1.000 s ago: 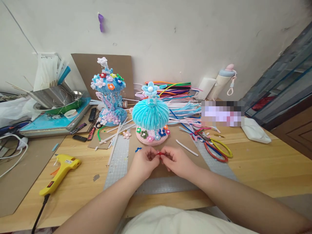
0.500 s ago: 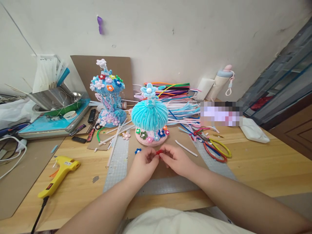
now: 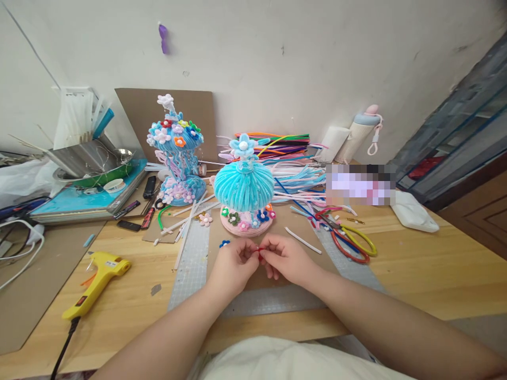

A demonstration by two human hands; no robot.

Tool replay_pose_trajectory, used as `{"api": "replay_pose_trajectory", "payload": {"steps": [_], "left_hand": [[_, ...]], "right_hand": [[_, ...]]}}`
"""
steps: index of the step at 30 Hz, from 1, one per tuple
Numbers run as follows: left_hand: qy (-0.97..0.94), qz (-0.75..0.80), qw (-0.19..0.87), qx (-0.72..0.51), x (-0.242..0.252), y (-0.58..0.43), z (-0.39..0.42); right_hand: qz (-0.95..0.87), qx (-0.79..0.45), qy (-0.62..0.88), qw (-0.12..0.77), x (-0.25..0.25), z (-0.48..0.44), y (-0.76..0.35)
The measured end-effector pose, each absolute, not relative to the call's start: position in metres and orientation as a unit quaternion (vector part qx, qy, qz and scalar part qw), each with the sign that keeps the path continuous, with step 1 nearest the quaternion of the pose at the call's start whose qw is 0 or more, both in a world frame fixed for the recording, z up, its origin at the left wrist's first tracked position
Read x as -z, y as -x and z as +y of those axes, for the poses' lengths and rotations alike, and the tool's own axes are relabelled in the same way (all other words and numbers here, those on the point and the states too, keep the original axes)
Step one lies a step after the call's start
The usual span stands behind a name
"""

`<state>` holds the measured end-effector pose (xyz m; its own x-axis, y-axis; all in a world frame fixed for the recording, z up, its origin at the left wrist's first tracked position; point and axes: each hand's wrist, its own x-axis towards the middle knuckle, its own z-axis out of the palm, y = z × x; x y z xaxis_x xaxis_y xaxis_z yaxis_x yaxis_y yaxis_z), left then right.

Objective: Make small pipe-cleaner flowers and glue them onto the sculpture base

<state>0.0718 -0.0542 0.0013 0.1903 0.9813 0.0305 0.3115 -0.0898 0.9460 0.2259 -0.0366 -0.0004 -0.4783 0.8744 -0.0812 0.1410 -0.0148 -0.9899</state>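
Note:
My left hand (image 3: 236, 264) and my right hand (image 3: 288, 258) meet over the brown cardboard (image 3: 269, 281). Thumbs and fingertips of both pinch a small red fuzzy piece (image 3: 260, 253), seemingly pipe cleaner; the fingers hide most of it. Just beyond stands a light-blue domed pipe-cleaner ornament (image 3: 244, 188) with a flower on top and a pink base (image 3: 233, 230) dotted with small flowers. A dark-blue flower (image 3: 224, 244) with a white centre lies beside my left hand. To the right rests a white pipe-cleaner length (image 3: 303, 240).
A yellow glue gun (image 3: 93, 282) lies at left. Scissors (image 3: 352, 240) with red and yellow handles rest at right. A second flowered blue ornament (image 3: 178, 158) stands behind left, and pipe-cleaner bundles (image 3: 293, 177) lie at the back. A grey cutting mat (image 3: 285, 303) is under the cardboard.
The red piece now shows less between my fingertips. My right hand's lower fingers have come forward and spread slightly below it. The view has shifted very little.

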Motion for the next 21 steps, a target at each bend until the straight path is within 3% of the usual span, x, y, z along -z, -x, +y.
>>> {"api": "replay_pose_trajectory", "payload": {"steps": [4, 13, 21], "left_hand": [[-0.659, 0.514, 0.409, -0.365, -0.005, -0.070, -0.055], [-0.742, 0.497, 0.317, -0.320, -0.016, -0.066, -0.054], [-0.698, 0.530, 0.352, -0.330, -0.014, -0.069, -0.055]], "right_hand": [[-0.629, -0.600, 0.398, 0.293, 0.000, -0.032, -0.228], [-0.786, -0.399, 0.390, 0.267, -0.013, -0.032, -0.236], [-0.663, -0.532, 0.442, 0.286, 0.003, -0.034, -0.229]]}}
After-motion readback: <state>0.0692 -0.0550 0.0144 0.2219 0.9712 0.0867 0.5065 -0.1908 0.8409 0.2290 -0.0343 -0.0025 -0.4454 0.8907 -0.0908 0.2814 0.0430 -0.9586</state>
